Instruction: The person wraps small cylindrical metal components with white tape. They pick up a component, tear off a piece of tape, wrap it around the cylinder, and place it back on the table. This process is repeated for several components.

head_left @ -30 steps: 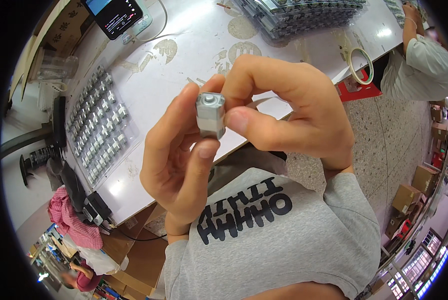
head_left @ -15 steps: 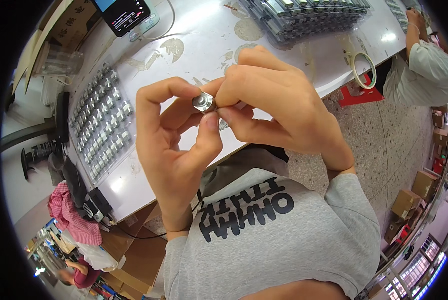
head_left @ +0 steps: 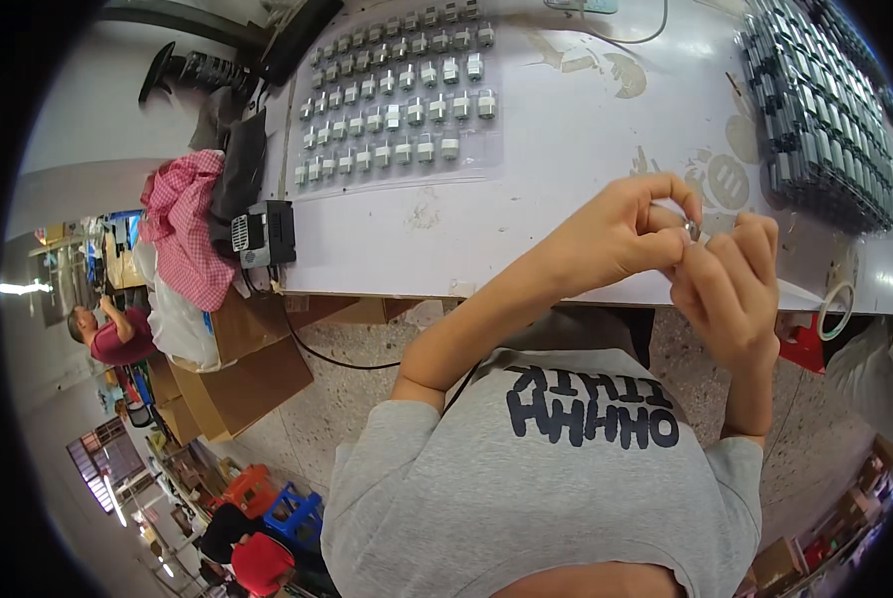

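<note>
My left hand [head_left: 634,231] pinches a small shiny metal part [head_left: 692,230] between thumb and fingertips, over the table's front edge. From the right, my right hand [head_left: 733,289] comes up against it, its fingers curled and its fingertips closed at the same part. Most of the part is hidden by the fingers. To the left on the table lies a clear plastic tray [head_left: 486,149] with rows of small metal fittings [head_left: 393,118], each with a pale band.
A tall stack of filled trays [head_left: 825,130] stands at the right of the white table [head_left: 386,239]. A tape roll [head_left: 836,311] hangs near its right front edge. A black box-shaped device [head_left: 265,235], a checked cloth [head_left: 189,214] and cardboard boxes [head_left: 242,384] are at left. Other people are nearby.
The view has swung left, so the hands and table now appear farther right and the fittings tray shows more fully. Both hands stay together at the small metal part.
</note>
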The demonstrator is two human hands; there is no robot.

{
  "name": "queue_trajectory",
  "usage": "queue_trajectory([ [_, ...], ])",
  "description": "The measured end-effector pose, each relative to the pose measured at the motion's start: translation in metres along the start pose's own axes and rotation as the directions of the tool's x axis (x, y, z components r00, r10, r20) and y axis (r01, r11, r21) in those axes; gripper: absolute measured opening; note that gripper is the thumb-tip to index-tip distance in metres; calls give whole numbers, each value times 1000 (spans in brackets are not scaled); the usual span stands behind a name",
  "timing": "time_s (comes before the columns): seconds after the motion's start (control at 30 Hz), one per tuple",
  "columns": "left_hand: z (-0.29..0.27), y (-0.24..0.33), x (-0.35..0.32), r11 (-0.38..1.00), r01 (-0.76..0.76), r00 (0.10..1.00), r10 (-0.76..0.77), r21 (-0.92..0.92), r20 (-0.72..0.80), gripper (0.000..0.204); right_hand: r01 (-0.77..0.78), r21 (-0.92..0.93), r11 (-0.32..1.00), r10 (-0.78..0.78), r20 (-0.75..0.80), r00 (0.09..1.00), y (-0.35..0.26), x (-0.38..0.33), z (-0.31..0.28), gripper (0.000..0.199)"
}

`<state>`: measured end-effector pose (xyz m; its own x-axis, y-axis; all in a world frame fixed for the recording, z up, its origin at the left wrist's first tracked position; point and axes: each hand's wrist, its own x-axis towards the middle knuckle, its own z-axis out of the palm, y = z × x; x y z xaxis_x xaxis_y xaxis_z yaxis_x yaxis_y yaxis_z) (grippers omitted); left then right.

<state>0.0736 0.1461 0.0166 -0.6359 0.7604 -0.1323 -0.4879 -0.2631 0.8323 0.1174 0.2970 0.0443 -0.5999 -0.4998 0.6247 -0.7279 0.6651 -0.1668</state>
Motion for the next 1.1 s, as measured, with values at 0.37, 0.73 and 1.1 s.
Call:
queue_trajectory([
  [0.37,-12,-1,-15,981,-154,910,186,114,-371,22,-75,402,913,132,-118,984,-1,-6,-2,14],
  [0.73,-23,20,-51,756,-131,886,379,641,-266,37,169,967,-191,619,-15,785,-2,-50,-12,15],
  [1.1,-32,23,-63,477,143,785,479,867,-393,35,170,978,-117,653,-53,756,-2,-53,-9,8],
])
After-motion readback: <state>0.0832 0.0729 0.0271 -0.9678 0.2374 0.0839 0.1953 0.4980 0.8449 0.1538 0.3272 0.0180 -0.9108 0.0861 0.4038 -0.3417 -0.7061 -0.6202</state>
